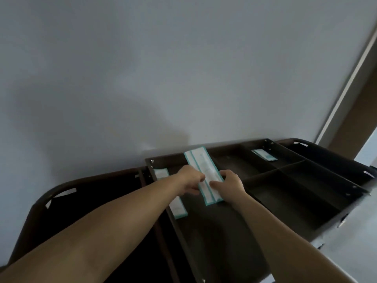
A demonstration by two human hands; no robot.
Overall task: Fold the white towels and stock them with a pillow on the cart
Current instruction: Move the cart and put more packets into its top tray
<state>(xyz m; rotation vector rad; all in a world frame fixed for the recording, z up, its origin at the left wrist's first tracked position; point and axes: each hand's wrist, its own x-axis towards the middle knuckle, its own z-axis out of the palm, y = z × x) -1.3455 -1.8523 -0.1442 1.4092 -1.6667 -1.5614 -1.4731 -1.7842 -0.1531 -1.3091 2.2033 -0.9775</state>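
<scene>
Both bare forearms reach out over the dark cart (224, 231). Above its top tray, the left hand (191, 179) and right hand (230, 183) pinch a stack of long white, teal-edged packets (204, 172). Sorting amenities, I'd judge; towels and pillow aren't visible, so fetching them comes next. More packets (264, 155) lie in the cart's far compartment.

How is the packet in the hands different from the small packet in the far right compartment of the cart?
The held packet is long, gripped by both hands, left hand and right hand, above the cart. The small packet is much shorter and lies untouched in its compartment. Both are white with teal edges.
</scene>
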